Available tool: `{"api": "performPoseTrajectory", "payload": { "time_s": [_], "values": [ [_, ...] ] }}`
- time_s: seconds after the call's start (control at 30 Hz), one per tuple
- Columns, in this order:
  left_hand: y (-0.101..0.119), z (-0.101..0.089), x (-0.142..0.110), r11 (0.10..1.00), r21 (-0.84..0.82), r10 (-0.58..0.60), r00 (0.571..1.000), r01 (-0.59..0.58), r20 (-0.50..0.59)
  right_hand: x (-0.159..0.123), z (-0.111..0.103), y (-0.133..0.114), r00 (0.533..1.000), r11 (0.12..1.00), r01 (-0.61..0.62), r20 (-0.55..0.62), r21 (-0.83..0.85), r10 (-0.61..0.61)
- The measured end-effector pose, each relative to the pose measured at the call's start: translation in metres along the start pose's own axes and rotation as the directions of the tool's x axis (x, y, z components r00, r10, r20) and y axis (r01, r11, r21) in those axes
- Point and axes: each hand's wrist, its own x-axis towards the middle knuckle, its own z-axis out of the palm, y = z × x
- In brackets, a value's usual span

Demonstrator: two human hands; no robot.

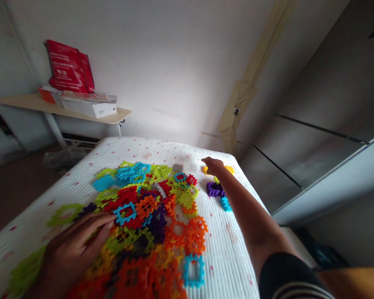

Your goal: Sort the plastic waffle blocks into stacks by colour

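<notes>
My left hand [76, 245] is at the left side of a heap of plastic interlocking building pieces [177, 230]. Its thumb and fingertips are pinched together at the left edge of a blue square frame piece [124, 213]. An orange window piece [146, 206] lies just right of that blue piece. Stretched out to the far right of the bed, my right hand [214, 166] is over yellow pieces [229, 170]. One finger points left; the other fingers are mostly hidden, so any grip is unclear. Purple pieces [214, 189] and a blue piece [226, 204] lie near the right forearm.
The heap lies on a white ribbed bed cover [224, 241] with small red marks. Behind it on the left, a table [28, 102] holds a white box [96, 109] and a red bag [69, 68]. Grey cabinets [299, 145] stand along the right side.
</notes>
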Motion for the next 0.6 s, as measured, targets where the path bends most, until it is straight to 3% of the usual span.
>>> {"api": "performPoseTrajectory", "payload": {
  "time_s": [0.17, 0.27, 0.33, 0.47, 0.53, 0.6],
  "values": [
    [0.003, -0.005, 0.005, 0.996, -0.009, 0.092, 0.996, -0.092, 0.009, -0.065, -0.021, -0.019, 0.982, 0.969, 0.158, -0.131, 0.192, -0.134],
    [0.006, -0.011, 0.012, 0.996, 0.008, 0.084, 0.994, -0.085, 0.071, -0.129, -0.007, -0.032, 0.932, 0.793, 0.362, -0.194, 0.490, -0.305],
    [0.011, -0.019, 0.017, 0.996, 0.007, 0.087, 0.986, -0.089, 0.141, -0.175, 0.012, -0.042, 0.908, 0.713, 0.419, -0.232, 0.563, -0.350],
    [0.030, -0.042, 0.008, 0.980, -0.035, 0.197, 0.952, -0.195, 0.234, -0.253, 0.046, -0.063, 0.824, 0.713, 0.560, -0.376, 0.422, -0.424],
    [0.043, -0.054, -0.012, 0.971, -0.046, 0.238, 0.931, -0.234, 0.276, -0.280, 0.056, -0.075, 0.805, 0.730, 0.581, -0.387, 0.359, -0.450],
    [0.055, -0.063, -0.040, 0.980, -0.020, 0.196, 0.935, -0.199, 0.295, -0.296, 0.062, -0.088, 0.763, 0.720, 0.629, -0.413, 0.293, -0.498]
  ]
}}
